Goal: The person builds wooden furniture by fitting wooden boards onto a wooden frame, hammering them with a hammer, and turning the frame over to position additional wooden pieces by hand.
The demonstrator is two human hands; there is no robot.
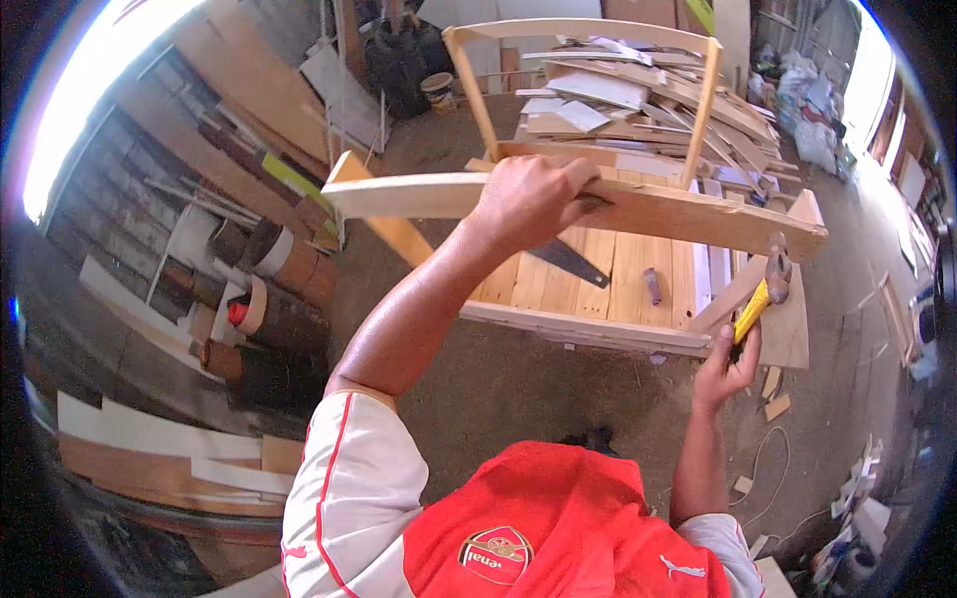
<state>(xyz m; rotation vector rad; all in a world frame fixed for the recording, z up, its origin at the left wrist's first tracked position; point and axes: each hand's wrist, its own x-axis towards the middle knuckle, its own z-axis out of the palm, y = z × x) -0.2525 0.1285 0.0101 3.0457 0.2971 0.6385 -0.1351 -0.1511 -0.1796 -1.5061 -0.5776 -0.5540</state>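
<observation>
While left grip (pixel 533 202) clamps wooden frame (pixel 688 217), right grip (pixel 730 369) closes round hammer (pixel 760 302); shirt crest (pixel 496 555) partly legible: "enal".

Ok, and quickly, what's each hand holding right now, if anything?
Left hand: closed, gripping the long wooden board.
Right hand: closed, holding the yellow-handled hammer.

Yel.-hdl. hammer (pixel 769 287) tilts nr. pale wood frame (pixel 698 214).
</observation>
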